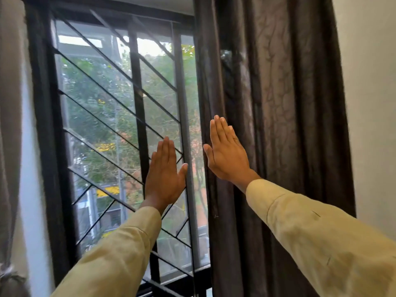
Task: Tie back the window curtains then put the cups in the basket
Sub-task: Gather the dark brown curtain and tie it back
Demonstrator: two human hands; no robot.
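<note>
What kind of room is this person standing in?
Probably a room in a home: a barred window looking onto trees, a dark curtain hanging beside it, and a plain painted wall.

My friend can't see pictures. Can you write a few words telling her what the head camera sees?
Two open hands, left hand and right hand, reach up flat toward a barred window, holding nothing. The right hand is at the edge of a dark brown curtain hanging loose; a lighter curtain shows at the far left. Trees show outside.
</note>
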